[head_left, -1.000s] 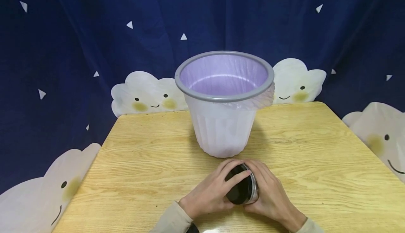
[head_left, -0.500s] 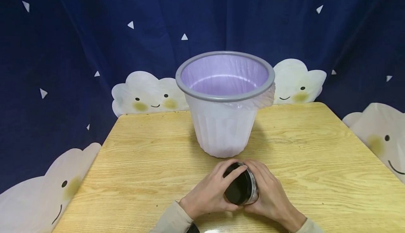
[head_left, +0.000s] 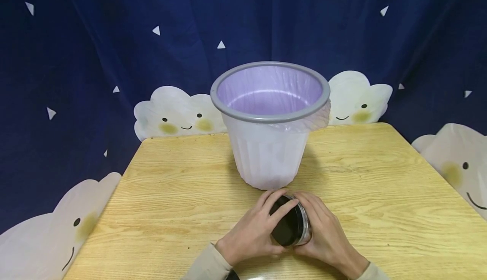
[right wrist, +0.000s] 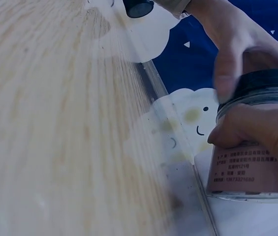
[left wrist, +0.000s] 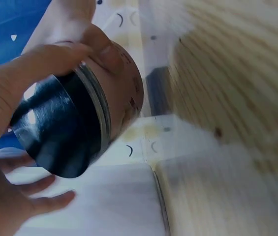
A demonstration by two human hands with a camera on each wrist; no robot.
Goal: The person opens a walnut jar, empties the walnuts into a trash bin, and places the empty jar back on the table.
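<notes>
Near the table's front edge, a clear jar [right wrist: 249, 169] with a pinkish printed label lies tilted between my hands. Its flat black lid [head_left: 286, 227] faces left. My right hand [head_left: 323, 233] grips the jar body, and its thumb crosses the label in the right wrist view. Around the lid is my left hand [head_left: 251, 233], one finger lying over the lid's face. In the left wrist view a digit presses the rim of the lid, while several fingers [left wrist: 45, 199] stand spread beside it. What the jar contains is hidden.
Just beyond my hands stands a white bin [head_left: 270, 153] with a grey rim and a lilac bag lining. The wooden table [head_left: 171, 199] extends to both sides. A dark blue curtain [head_left: 182, 26] with cloud faces hangs behind.
My left hand's fingers have shifted over the lid, the far ones now slightly higher at its edge. The right hand and jar stay nearly in place.
</notes>
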